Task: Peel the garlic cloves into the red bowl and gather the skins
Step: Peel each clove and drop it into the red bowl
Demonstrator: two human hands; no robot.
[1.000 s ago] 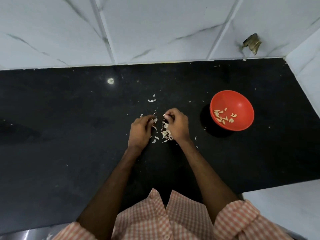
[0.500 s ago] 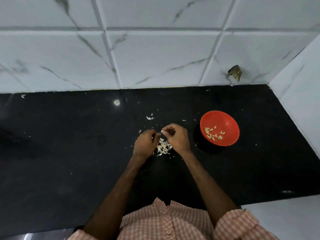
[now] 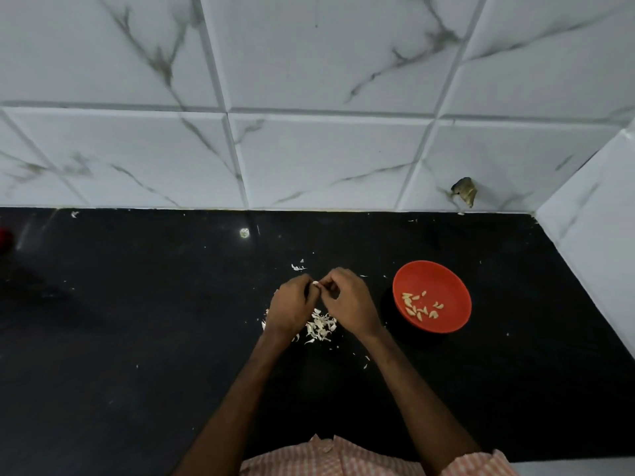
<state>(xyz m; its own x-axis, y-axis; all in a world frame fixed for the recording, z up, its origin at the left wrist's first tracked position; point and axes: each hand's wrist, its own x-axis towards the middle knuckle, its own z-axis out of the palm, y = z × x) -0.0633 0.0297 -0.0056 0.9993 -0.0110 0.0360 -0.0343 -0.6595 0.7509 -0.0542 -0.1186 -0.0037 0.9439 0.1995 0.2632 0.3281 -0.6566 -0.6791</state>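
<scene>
My left hand (image 3: 291,309) and my right hand (image 3: 347,303) meet above the black counter (image 3: 137,338), fingertips together, both pinching a small white garlic clove (image 3: 315,284). Under and between the hands lies a heap of pale garlic skins (image 3: 320,327). A few stray skins (image 3: 298,267) lie just beyond the hands. The red bowl (image 3: 446,280) sits to the right of my right hand, apart from it, with several peeled cloves (image 3: 420,305) inside.
A white marble-tiled wall (image 3: 309,149) backs the counter, and a side wall (image 3: 591,235) closes it on the right. A chipped hole (image 3: 464,191) marks the tile near the corner. Something red (image 3: 5,237) shows at the far left edge.
The view has tilted upward, so more wall shows and the counter sits lower. The hands have lifted off the skin heap and drawn closer together at the fingertips.
</scene>
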